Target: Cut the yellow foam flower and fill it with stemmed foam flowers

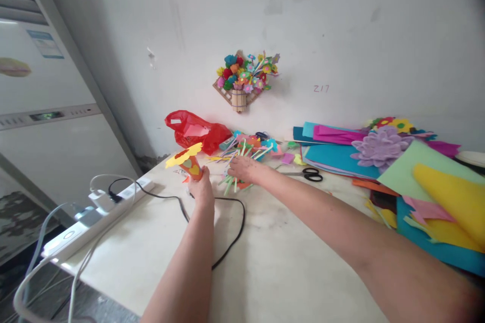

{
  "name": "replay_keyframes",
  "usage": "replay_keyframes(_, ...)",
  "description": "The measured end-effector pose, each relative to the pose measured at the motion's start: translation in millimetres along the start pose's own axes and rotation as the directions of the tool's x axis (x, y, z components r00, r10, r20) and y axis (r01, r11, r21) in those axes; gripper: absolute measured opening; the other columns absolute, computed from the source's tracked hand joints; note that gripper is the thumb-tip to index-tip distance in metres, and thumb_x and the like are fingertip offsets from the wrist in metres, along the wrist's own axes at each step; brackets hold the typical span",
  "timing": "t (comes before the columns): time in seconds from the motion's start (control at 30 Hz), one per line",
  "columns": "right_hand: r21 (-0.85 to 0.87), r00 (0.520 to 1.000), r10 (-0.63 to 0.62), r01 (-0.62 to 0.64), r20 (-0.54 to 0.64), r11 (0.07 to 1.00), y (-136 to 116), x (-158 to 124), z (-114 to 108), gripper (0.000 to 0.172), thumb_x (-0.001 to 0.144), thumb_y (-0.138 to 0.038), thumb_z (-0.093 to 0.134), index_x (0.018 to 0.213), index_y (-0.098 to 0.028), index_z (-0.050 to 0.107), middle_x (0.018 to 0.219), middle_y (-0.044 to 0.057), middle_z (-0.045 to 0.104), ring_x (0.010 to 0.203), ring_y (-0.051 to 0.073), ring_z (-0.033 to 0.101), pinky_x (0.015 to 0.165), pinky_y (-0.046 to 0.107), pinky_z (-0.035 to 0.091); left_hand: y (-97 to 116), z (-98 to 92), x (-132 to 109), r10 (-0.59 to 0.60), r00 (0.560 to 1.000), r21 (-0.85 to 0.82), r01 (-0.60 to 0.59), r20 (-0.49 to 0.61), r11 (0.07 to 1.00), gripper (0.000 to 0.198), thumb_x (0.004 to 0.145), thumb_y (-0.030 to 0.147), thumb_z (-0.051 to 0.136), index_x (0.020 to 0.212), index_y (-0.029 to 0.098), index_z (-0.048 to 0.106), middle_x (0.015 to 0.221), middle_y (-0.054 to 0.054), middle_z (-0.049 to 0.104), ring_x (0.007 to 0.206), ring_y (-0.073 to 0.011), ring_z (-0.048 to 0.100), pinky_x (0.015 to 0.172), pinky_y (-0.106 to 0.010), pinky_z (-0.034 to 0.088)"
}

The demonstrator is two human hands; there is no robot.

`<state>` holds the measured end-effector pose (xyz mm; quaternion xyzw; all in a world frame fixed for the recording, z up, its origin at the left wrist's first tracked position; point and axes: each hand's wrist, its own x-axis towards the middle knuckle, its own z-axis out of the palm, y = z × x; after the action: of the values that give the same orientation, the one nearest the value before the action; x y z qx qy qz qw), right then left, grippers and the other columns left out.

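Note:
My left hand (204,186) is closed around a small orange cup-shaped craft piece (192,167) with heart shapes on its side and a yellow petal-edged top. It is held up, tilted, over the table. My right hand (242,169) reaches into a heap of thin pale green and coloured strips (230,182). Its fingers are bent down and drawn together; whatever lies between the fingertips is hidden. Colourful flower cut-outs (270,145) lie just behind this hand, and black-handled scissors (312,174) rest to its right.
A red plastic bag (200,133) sits behind my left hand. Coloured sheets (337,159) and a lilac flower (382,146) cover the right side. A power strip (98,217) runs along the left edge, and a black cord (242,217) loops across the table. A flower decoration (239,98) hangs on the wall.

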<state>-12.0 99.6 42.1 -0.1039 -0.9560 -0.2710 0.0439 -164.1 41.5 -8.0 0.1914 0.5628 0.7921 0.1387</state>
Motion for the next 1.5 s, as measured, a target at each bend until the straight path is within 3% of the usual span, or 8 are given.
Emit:
replay_keyframes(0.23, 0.317, 0.930, 0.301, -0.226, -0.213, 0.921, 29, -25, -12, 0.035, 0.083, 0.001, 0.040, 0.109, -0.014, 0.057, 0.106, 0.011, 0.062, 0.103, 0.017, 0.055, 0.087, 0.030, 0.044, -3, -4.7, -4, 0.011, 0.999, 0.153, -0.017, 0.039, 0.988, 0.028, 0.058, 0.040, 0.065, 0.071, 0.018, 0.056, 0.060, 0.002, 0.052, 0.062, -0.0166, 0.054, 0.063, -0.032, 0.043)
replay_keyframes(0.67, 0.733, 0.463, 0.770, -0.311, -0.439, 0.605, 54, -86, -61, 0.026, 0.096, -0.024, 0.027, 0.102, -0.017, 0.051, 0.093, 0.006, 0.062, 0.083, 0.015, 0.058, 0.078, 0.028, 0.045, 28, 38.2, -29, -0.113, 0.962, -0.085, 0.137, 0.249, 0.987, 0.025, 0.056, 0.026, 0.064, 0.076, 0.015, 0.055, 0.066, -0.004, 0.065, 0.060, -0.0179, 0.065, 0.060, -0.029, 0.049)
replay_keyframes(0.73, 0.638, 0.497, 0.724, -0.370, -0.478, 0.676, 56, -96, -72, 0.026, 0.095, -0.019, 0.028, 0.104, -0.016, 0.052, 0.096, 0.008, 0.061, 0.090, 0.018, 0.056, 0.082, 0.031, 0.044, 26, 42.7, -33, -0.113, 0.964, -0.114, 0.144, 0.243, 0.983, 0.026, 0.054, 0.025, 0.064, 0.076, 0.015, 0.055, 0.065, -0.003, 0.065, 0.060, -0.0180, 0.065, 0.060, -0.029, 0.049)
replay_keyframes(0.8, 0.443, 0.675, 0.610, -0.436, -0.414, 0.783, 53, -106, -79, 0.027, 0.089, -0.010, 0.033, 0.107, -0.013, 0.054, 0.101, 0.012, 0.061, 0.098, 0.022, 0.053, 0.088, 0.036, 0.042, 23, 45.5, -36, -0.100, 0.968, -0.141, 0.135, 0.232, 0.981, 0.026, 0.054, 0.025, 0.064, 0.075, 0.014, 0.055, 0.064, -0.003, 0.064, 0.061, -0.0183, 0.065, 0.061, -0.030, 0.050)
replay_keyframes(0.87, 0.260, 0.839, 0.497, -0.440, -0.221, 0.859, 43, -115, -81, 0.032, 0.084, -0.004, 0.039, 0.109, -0.013, 0.057, 0.103, 0.013, 0.061, 0.103, 0.025, 0.052, 0.092, 0.040, 0.039, 21, 47.3, -38, -0.090, 0.972, -0.153, 0.125, 0.219, 0.980, 0.026, 0.053, 0.025, 0.064, 0.074, 0.014, 0.055, 0.063, -0.002, 0.063, 0.061, -0.0185, 0.065, 0.061, -0.030, 0.051)
replay_keyframes(0.93, 0.203, 0.910, 0.414, -0.408, 0.014, 0.890, 31, -121, -77, 0.029, 0.082, -0.007, 0.046, 0.107, -0.016, 0.060, 0.102, 0.012, 0.063, 0.101, 0.024, 0.054, 0.091, 0.041, 0.039, 19, 48.4, -39, -0.077, 0.977, -0.160, 0.110, 0.201, 0.981, 0.025, 0.054, 0.026, 0.065, 0.073, 0.015, 0.054, 0.063, -0.001, 0.062, 0.060, -0.0184, 0.065, 0.060, -0.030, 0.051)
replay_keyframes(1.07, 0.362, 0.877, 0.236, -0.400, 0.420, 0.842, 19, -119, -63, 0.048, 0.069, -0.040, 0.071, 0.113, -0.023, 0.063, 0.107, 0.008, 0.067, 0.097, 0.024, 0.061, 0.080, 0.033, 0.045, 17, 49.1, -35, -0.020, 0.984, -0.166, 0.050, 0.175, 0.985, 0.026, 0.056, 0.029, 0.064, 0.075, 0.016, 0.052, 0.065, -0.002, 0.062, 0.065, -0.0201, 0.066, 0.061, -0.030, 0.051)
replay_keyframes(1.5, 0.246, 0.873, 0.415, -0.474, 0.254, 0.846, 50, 16, 17, 0.045, 0.079, -0.030, 0.059, 0.120, -0.012, 0.057, 0.128, 0.015, 0.056, 0.117, 0.029, 0.052, 0.097, 0.038, 0.040, 9, 32.8, -21, 0.065, 0.996, -0.109, -0.058, 0.063, 0.992, 0.021, 0.064, 0.033, 0.063, 0.073, 0.019, 0.050, 0.060, 0.000, 0.060, 0.055, -0.0180, 0.063, 0.058, -0.032, 0.051)
